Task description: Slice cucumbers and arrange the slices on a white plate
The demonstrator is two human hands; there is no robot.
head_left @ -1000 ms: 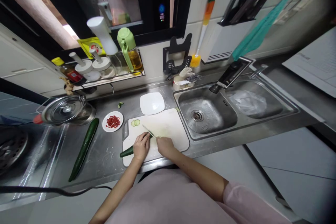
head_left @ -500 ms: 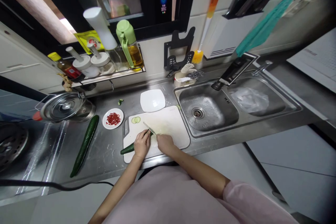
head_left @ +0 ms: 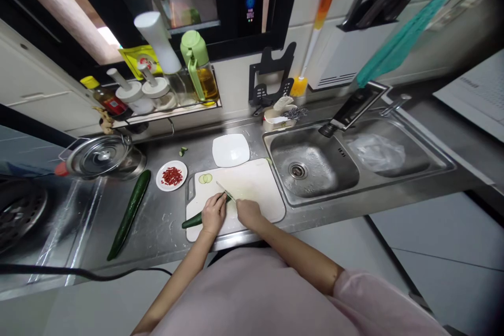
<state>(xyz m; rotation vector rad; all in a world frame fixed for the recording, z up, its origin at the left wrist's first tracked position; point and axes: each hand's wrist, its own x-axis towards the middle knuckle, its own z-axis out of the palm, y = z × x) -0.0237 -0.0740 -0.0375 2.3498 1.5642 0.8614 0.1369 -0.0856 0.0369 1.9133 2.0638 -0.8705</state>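
Observation:
My left hand (head_left: 213,212) is closed over a dark green cucumber (head_left: 192,221), pressing it against the white cutting board (head_left: 268,184). A knife (head_left: 223,188) is gripped in my right hand (head_left: 249,213), its blade against the cucumber's cut end, close to my left fingertips. The handle is hidden inside my fist. Pale cucumber slices (head_left: 205,178) lie at the board's upper left. Behind the board sits a white square plate (head_left: 231,150). To the left are a small plate with chopped red pieces (head_left: 172,176) and a second, whole cucumber (head_left: 129,215).
A steel double sink (head_left: 315,168) adjoins the board's right side, with a plastic bag (head_left: 377,151) in its far basin. A lidded pot (head_left: 106,159) stands at the left near the stove (head_left: 19,215). Bottles and jars line a rack (head_left: 169,111) at the back. A black cable (head_left: 86,273) crosses the front left.
The camera view has shifted slightly. Both hands, the knife and the cucumber keep almost the same positions on the board.

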